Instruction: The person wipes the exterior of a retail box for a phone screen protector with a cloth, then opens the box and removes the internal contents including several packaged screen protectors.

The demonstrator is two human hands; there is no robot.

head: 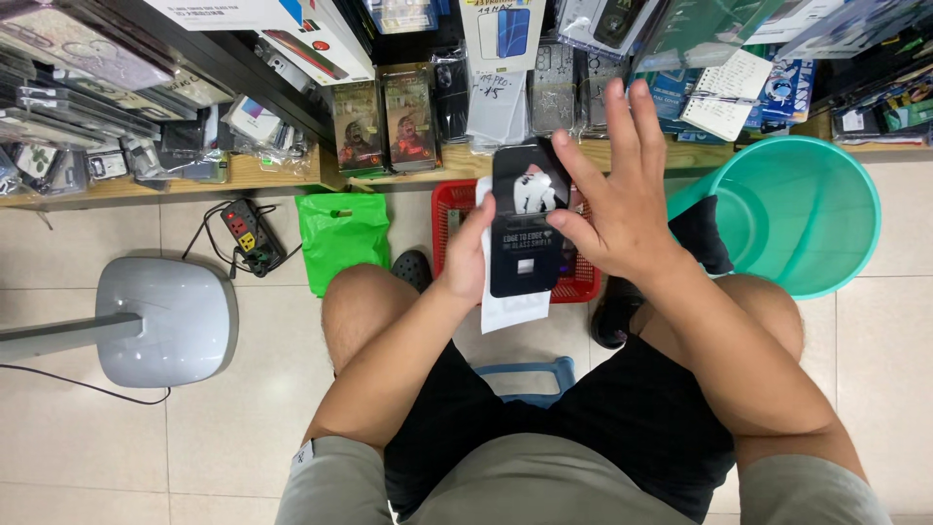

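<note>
A seated person holds a flat black package (526,228) with a white sheet (513,309) tucked behind it at the centre of the frame, above a red basket (455,209) on the tiled floor (194,437). The left hand (470,258) grips the package's left edge, thumb in front and the other fingers hidden behind it. The right hand (614,190) meets its right edge with the thumb pressing the front, while its fingers stand spread and upright, clear of the package. To the right stands a turquoise plastic bucket (807,209); a green plastic bag (342,233) lies left of the basket, with a power strip (248,231) beside it and a grey fan base (165,321) at the far left. Packaged phone accessories crowd the wooden shelf (243,175) along the top. Handling it well seems to call for a steady grip along the edges with the left hand, so the thin package does not bend, and for keeping the white sheet pinched with it so that it does not slip down toward the basket.
</note>
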